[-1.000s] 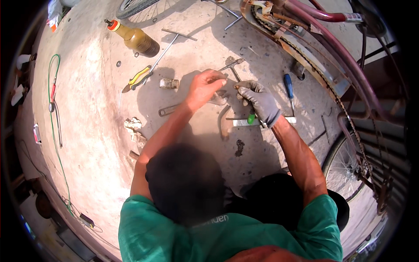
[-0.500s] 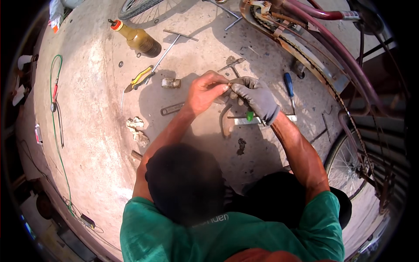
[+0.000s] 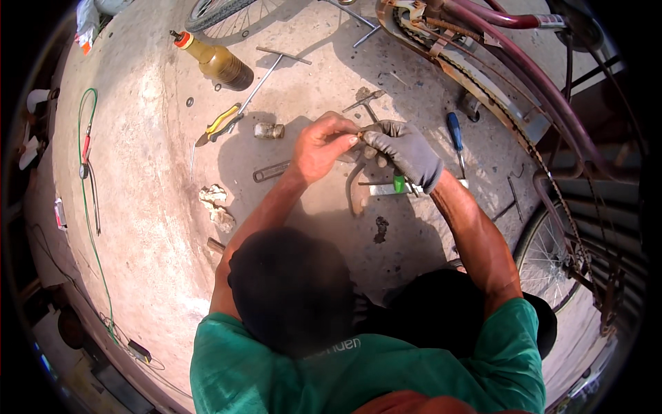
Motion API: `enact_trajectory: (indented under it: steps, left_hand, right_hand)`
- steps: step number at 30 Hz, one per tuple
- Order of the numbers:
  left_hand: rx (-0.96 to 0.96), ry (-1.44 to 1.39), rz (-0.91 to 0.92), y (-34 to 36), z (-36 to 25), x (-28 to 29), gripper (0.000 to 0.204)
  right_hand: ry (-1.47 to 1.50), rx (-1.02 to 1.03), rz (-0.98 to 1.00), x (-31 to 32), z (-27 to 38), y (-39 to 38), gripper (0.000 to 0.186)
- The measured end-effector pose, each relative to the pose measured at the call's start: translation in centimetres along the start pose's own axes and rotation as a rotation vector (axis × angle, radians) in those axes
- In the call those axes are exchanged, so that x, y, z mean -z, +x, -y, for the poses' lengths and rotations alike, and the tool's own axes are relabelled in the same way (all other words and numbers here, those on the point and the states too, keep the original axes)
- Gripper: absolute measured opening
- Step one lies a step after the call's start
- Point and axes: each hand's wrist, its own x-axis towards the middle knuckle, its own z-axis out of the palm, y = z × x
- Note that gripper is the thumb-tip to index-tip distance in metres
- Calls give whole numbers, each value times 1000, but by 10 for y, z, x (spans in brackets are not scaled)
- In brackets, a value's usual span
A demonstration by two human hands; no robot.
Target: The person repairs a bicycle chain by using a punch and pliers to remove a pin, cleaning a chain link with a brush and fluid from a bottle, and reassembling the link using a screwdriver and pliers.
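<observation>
My bare left hand (image 3: 324, 147) and my right hand (image 3: 403, 152), in a grey work glove, meet fingertip to fingertip above the floor. Both are closed in a pinch around something small between them, too small and too covered to name. Beneath and behind them lie a T-shaped metal tool (image 3: 364, 101) and a flat wrench (image 3: 272, 171), partly hidden by my left wrist. Close to my right wrist are a green-handled tool (image 3: 398, 183) and a white strip (image 3: 381, 190). A blue-handled screwdriver (image 3: 455, 132) rests farther right.
Around me lie yellow-handled pliers (image 3: 224, 123), a T-handle wrench (image 3: 262, 84), a small grimy can (image 3: 269, 130), a bottle of brownish liquid (image 3: 224, 65) and crumpled paper (image 3: 216, 205). A reddish bicycle frame (image 3: 531, 65) with its chain fills the right; a green cable (image 3: 91, 221) runs along the left.
Both hands stay joined in the same pinch, with only a slight shift of the fingers. The surroundings are otherwise the same.
</observation>
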Motion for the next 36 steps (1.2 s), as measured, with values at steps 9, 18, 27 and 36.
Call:
enact_trajectory:
  steps: [9,18,27,36]
  left_hand:
    - [-270,383,32,0,-10,1,12]
    - [-237,277,98,0,-5,8,16]
    - [-205,225,-9,0,-11,5,13]
    - [-307,409,22,-1,-33,1,12]
  right_hand:
    - [8,-78,17,1,-9,2,28]
    - [-13,-91,-22,-5,-7,0,30]
    - [76,20,-43,-13,-1,1,23]
    - [82,-32,6,-5,-6,4,23]
